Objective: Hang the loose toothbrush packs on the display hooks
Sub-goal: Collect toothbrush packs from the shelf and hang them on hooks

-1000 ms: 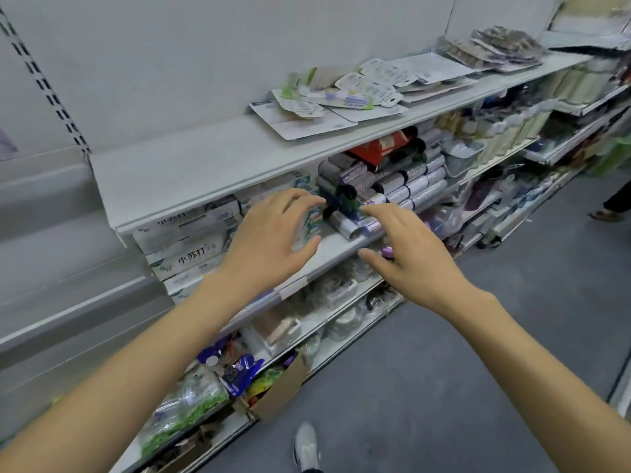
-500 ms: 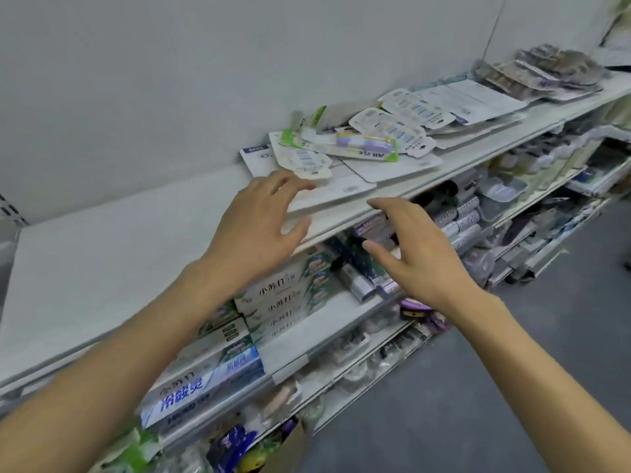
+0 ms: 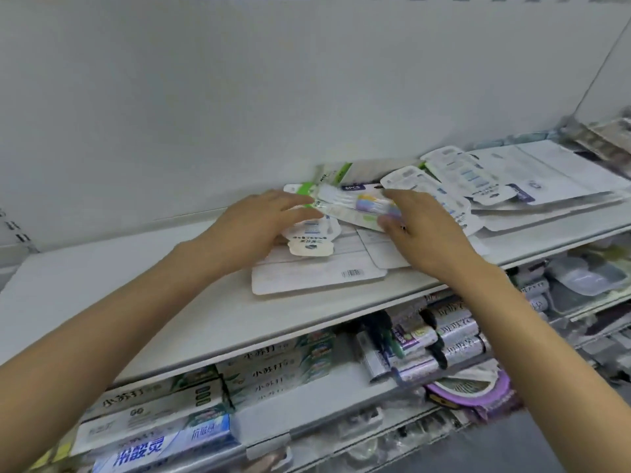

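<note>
Toothbrush pack point(image 3: 355, 204) (atop the pile point(image 3: 512, 179)) touched by both hands.

The top shelf point(image 3: 112, 302) is serving as landmark. Loose toothbrush packs point(image 3: 457, 186) are lying piled on its right half, against the back wall point(image 3: 239, 97). The left hand point(image 3: 254, 227) and right hand point(image 3: 423, 230) are lying on that pile's near left end, either side of one pack point(image 3: 355, 203). Toothpaste boxes point(image 3: 273, 370) are sitting on the shelf below, to the left of bottles point(image 3: 454, 339).
</note>
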